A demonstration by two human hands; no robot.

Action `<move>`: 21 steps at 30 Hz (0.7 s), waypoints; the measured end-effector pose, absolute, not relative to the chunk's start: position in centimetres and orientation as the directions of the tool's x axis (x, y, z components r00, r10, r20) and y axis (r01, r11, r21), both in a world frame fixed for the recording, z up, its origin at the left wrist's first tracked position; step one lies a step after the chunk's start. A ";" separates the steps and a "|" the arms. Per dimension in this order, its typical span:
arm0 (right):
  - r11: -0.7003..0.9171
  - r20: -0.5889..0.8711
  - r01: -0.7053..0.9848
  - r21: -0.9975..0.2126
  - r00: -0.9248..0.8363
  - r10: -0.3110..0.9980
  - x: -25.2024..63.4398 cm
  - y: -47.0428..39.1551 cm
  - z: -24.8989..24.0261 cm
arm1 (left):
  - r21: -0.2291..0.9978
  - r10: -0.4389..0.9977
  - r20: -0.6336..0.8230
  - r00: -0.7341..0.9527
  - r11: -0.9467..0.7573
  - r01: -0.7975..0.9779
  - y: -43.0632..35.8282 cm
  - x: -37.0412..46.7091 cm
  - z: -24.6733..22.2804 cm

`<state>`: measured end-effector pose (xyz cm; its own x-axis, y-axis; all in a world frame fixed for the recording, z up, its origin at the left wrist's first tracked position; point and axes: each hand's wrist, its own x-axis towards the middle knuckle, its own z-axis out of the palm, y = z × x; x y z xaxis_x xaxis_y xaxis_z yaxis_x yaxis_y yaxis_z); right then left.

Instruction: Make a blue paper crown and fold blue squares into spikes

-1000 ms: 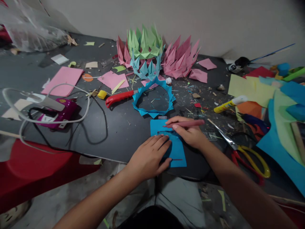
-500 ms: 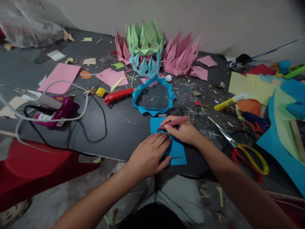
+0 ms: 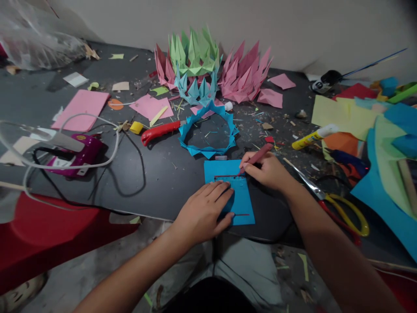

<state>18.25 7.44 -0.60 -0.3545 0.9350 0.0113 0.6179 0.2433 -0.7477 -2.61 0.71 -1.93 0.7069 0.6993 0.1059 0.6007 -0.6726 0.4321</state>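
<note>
A blue sheet of paper (image 3: 243, 202) lies near the table's front edge. My left hand (image 3: 205, 206) rests flat on it with fingers stretched out, covering its left and middle part. Just beyond those fingertips, a strip with small markings, seemingly a clear ruler (image 3: 230, 178), shows on the paper. My right hand (image 3: 265, 169) grips a dark red marker (image 3: 260, 153), its tip at the right end of a red line along the strip. A second, short red line crosses the paper by my left thumb. Behind the sheet stands a blue folded-paper ring (image 3: 208, 152) with pointed edges.
Green and pink spiky paper crowns (image 3: 246, 78) stand by the wall. A red-handled cutter (image 3: 159, 131) lies left of the ring; scissors (image 3: 325, 198) and a glue stick (image 3: 309, 138) lie right. A purple corded device (image 3: 80, 150) sits left, its cables looping over the table.
My right hand has moved the marker rightward across the paper, and a red line now shows along the strip. My left hand has stayed in place on the sheet.
</note>
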 end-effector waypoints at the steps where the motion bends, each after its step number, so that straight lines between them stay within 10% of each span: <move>1: 0.245 0.012 0.629 -0.738 -0.351 0.936 18.4 7.5 -0.6 | 0.431 0.698 0.107 0.708 -0.674 0.600 0.7 -2.6 -1.9; 21: 0.321 0.132 0.624 -0.712 -0.330 0.935 20.8 5.4 0.0 | 0.481 0.699 0.102 0.708 -0.658 0.580 1.0 -2.7 -1.7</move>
